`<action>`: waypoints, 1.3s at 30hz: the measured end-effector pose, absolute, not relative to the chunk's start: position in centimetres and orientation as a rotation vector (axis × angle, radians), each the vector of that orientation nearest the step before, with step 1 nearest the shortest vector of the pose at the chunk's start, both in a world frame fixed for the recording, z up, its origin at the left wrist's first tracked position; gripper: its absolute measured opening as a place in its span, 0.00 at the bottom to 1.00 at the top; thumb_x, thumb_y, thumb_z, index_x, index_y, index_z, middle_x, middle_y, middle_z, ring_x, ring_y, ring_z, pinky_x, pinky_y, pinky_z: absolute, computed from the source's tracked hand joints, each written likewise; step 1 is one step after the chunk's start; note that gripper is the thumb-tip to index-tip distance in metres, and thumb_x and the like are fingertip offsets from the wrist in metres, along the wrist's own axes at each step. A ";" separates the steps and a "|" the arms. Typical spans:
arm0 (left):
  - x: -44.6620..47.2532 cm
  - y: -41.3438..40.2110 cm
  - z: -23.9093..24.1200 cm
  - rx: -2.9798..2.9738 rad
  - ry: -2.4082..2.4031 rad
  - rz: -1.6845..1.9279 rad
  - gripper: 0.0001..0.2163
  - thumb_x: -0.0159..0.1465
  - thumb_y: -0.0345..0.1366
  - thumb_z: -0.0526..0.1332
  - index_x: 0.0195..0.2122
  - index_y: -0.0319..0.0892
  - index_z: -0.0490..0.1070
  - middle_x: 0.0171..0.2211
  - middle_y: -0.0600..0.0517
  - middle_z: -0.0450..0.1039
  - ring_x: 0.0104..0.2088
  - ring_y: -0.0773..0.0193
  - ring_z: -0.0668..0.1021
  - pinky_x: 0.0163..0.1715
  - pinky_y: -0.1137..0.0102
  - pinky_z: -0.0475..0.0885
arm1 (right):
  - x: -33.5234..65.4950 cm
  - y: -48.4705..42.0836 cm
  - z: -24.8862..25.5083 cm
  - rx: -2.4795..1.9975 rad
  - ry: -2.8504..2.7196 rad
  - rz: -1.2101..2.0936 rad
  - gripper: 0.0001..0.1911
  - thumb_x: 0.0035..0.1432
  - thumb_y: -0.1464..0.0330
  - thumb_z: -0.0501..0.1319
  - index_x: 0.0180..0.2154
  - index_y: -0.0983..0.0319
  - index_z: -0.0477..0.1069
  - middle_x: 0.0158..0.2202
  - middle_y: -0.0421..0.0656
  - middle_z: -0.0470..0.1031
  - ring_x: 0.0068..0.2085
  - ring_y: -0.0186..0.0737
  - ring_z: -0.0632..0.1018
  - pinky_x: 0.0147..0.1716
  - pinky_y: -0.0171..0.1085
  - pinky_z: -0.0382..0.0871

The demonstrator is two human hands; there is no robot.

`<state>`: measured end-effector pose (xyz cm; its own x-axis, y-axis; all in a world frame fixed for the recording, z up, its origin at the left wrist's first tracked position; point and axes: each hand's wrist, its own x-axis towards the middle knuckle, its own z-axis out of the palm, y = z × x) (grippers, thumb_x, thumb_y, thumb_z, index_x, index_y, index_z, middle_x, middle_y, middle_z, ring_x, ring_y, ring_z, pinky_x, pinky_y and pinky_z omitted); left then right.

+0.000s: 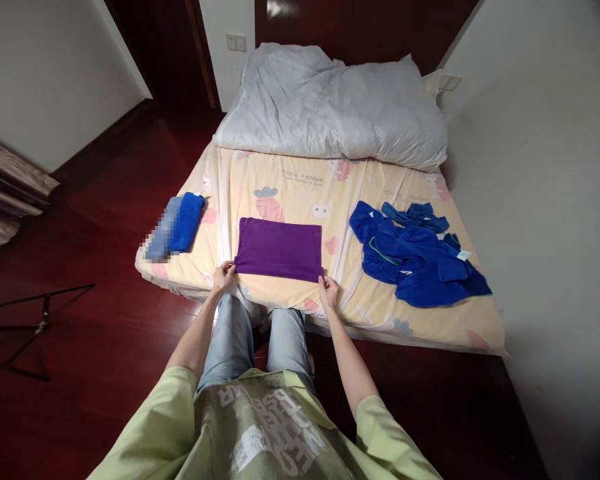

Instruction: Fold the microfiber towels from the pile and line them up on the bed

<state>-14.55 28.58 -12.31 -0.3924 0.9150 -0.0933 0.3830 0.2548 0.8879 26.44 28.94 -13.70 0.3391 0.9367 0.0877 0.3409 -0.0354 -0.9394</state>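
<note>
We have a purple cloth [280,248] lying flat in a neat rectangle near the front edge of the bed [420,333], roughly midway across, right in front of the person. Left hand [224,277] pinches its near left corner, right hand [329,292] pinches its near right corner, thumbs and fingers closed on the fabric at both. Handling: we judge it light, soft and limp, looks like towel or fleece, matte so not slippery, nothing to break; it'd sag or crease if lifted from one point, so we'd take it by two corners of one edge, as here, keeping all layers in the pinch. Surface: a pale yellow sheet [305,193] with rabbit and strawberry prints, soft and rucked in places, so we'd expect some drag and give under the cloth. Folded blue cloth [189,223] sits by the left edge, partly pixelated beside it; a loose blue heap [420,260] with pale tags sprawls on the right, well apart from the purple one. Whitish quilt [330,110] bunched at the head, dark headboard [370,27] behind. Room: reddish, glossy floor [130,327], pale wall [545,167] close on the right, curtain [5,180] and dark stand legs [43,327] at left.
</note>
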 end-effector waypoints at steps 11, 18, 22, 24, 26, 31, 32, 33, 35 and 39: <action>-15.0 28.8 -13.9 1.117 1.824 1.150 0.16 0.58 0.48 0.63 0.39 0.39 0.76 0.36 0.44 0.81 0.39 0.55 0.81 0.44 0.63 0.75 | 26.4 29.1 -13.9 -1.578 -1.125 0.751 0.26 0.55 0.46 0.61 0.29 0.64 0.74 0.23 0.39 0.66 0.26 0.35 0.62 0.27 0.36 0.59; -15.0 28.5 -14.2 1.106 1.768 1.232 0.18 0.57 0.46 0.63 0.44 0.42 0.71 0.31 0.51 0.75 0.34 0.61 0.79 0.42 0.66 0.74 | 26.6 29.2 -14.8 -1.564 -1.073 0.750 0.27 0.53 0.48 0.64 0.34 0.68 0.79 0.25 0.43 0.73 0.26 0.35 0.66 0.27 0.36 0.62; -15.0 27.9 -13.8 1.134 1.769 1.234 0.16 0.57 0.45 0.62 0.43 0.43 0.72 0.32 0.52 0.75 0.33 0.62 0.77 0.38 0.68 0.72 | 26.5 29.2 -14.9 -1.569 -1.048 0.744 0.29 0.52 0.47 0.65 0.34 0.69 0.79 0.25 0.44 0.75 0.26 0.35 0.68 0.27 0.36 0.64; -14.9 27.7 -13.5 1.157 1.783 1.227 0.15 0.57 0.45 0.62 0.42 0.43 0.72 0.32 0.51 0.75 0.33 0.61 0.77 0.37 0.68 0.72 | 26.5 29.2 -14.9 -1.573 -1.037 0.740 0.29 0.52 0.47 0.66 0.34 0.69 0.79 0.25 0.44 0.75 0.26 0.35 0.68 0.27 0.36 0.65; -14.9 27.6 -13.2 1.184 1.805 1.214 0.14 0.57 0.45 0.61 0.41 0.43 0.73 0.32 0.51 0.76 0.33 0.61 0.77 0.37 0.67 0.72 | 26.4 29.3 -14.9 -1.577 -1.031 0.736 0.28 0.52 0.47 0.66 0.34 0.69 0.79 0.26 0.45 0.75 0.26 0.35 0.68 0.27 0.36 0.65; -14.3 27.4 -12.7 1.256 1.901 1.173 0.12 0.59 0.43 0.61 0.40 0.43 0.74 0.32 0.49 0.77 0.35 0.57 0.78 0.40 0.63 0.73 | 26.2 29.1 -14.5 -1.583 -1.042 0.738 0.26 0.54 0.49 0.66 0.35 0.68 0.78 0.28 0.46 0.77 0.28 0.37 0.72 0.29 0.38 0.69; -14.1 27.2 -12.5 1.260 1.929 1.173 0.11 0.59 0.43 0.61 0.40 0.43 0.74 0.34 0.47 0.77 0.38 0.55 0.78 0.43 0.61 0.73 | 26.2 28.9 -14.3 -1.585 -1.045 0.729 0.26 0.55 0.50 0.66 0.38 0.68 0.78 0.30 0.48 0.78 0.30 0.39 0.73 0.32 0.39 0.72; -13.9 27.0 -12.2 1.274 1.964 1.176 0.12 0.60 0.43 0.61 0.40 0.43 0.74 0.37 0.45 0.78 0.42 0.52 0.78 0.47 0.58 0.73 | 26.1 28.6 -14.0 -1.589 -1.062 0.694 0.25 0.56 0.51 0.65 0.41 0.68 0.78 0.34 0.50 0.79 0.33 0.41 0.76 0.35 0.41 0.74; -13.4 26.3 -11.5 1.402 2.037 1.157 0.15 0.61 0.44 0.62 0.45 0.42 0.76 0.49 0.40 0.77 0.54 0.47 0.75 0.56 0.53 0.70 | 26.1 27.8 -13.3 -1.590 -1.162 0.548 0.24 0.59 0.55 0.64 0.49 0.67 0.77 0.45 0.54 0.79 0.44 0.47 0.78 0.47 0.46 0.75; -12.5 25.5 -10.1 2.062 1.883 0.862 0.24 0.66 0.41 0.60 0.64 0.42 0.70 0.68 0.40 0.65 0.69 0.46 0.64 0.67 0.50 0.61 | 25.4 26.1 -12.2 -1.494 -1.650 0.288 0.23 0.66 0.62 0.58 0.60 0.63 0.73 0.60 0.55 0.75 0.62 0.51 0.73 0.64 0.53 0.65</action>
<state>-12.51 25.54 -10.13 0.0076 0.9623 0.2718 0.8344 -0.1559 0.5286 25.44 26.11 -12.22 0.0955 0.8949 0.4360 0.6943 0.2540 -0.6734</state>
